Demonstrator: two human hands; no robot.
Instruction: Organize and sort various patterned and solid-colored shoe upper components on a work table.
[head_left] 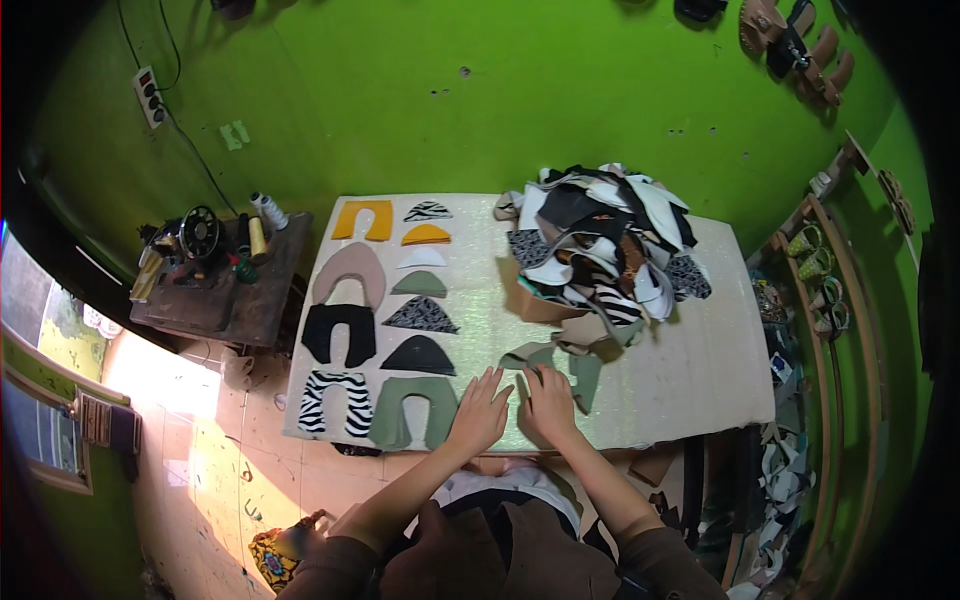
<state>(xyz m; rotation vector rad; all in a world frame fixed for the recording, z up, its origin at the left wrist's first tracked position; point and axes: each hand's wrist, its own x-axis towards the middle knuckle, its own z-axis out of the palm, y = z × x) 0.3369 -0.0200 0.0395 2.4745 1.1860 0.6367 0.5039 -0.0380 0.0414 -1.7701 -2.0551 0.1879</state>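
Two hands at the tabletop's (700,370) near edge. Left hand (481,412): fingers extended, empty, beside one green arch piece (388,415). Right hand (547,403): fingers slightly apart, near two green scraps (587,378); contact cannot be told. Toward the left edge: five arch pieces, that one included, and six half-moon pieces (421,315). One scrap heap (600,225) toward the far right corner.

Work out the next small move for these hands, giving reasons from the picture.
Probably the right hand should draw the loose green piece clear of the heap: it lies right beside that hand, outside the two neat columns, and the left hand appears free to help.
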